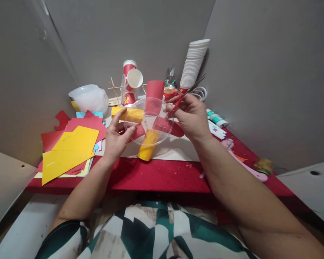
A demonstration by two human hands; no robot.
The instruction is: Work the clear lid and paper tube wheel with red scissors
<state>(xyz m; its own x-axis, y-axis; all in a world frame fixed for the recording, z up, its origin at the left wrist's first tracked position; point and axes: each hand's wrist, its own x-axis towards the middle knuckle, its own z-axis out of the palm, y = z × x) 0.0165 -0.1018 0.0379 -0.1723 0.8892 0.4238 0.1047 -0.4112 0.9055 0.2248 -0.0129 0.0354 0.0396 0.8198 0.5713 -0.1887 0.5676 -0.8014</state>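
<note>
Two hands meet over the red table. The left hand pinches the 9 o'clock rim of a clear plastic disc between thumb and fingers. The right hand is clenched round the red handles of the scissors at the disc's 2 o'clock edge, their dark blades pointing off toward 1 o'clock.

The disc is round, thin and fully see-through, with a faint raised rim. It is held tilted just above the table's middle, and a yellow paper tube and red scraps show through it.

At 12 o'clock from the disc stands an upturned red cup. At 11 o'clock are red-and-white cups, one tipped so its bare white inside shows. At 1 o'clock leans a tall stack of white cups, nested one in another. At 10 o'clock sits a cloudy plastic tub, whose contents I cannot tell. Yellow sheets lie at 8 o'clock.
</note>
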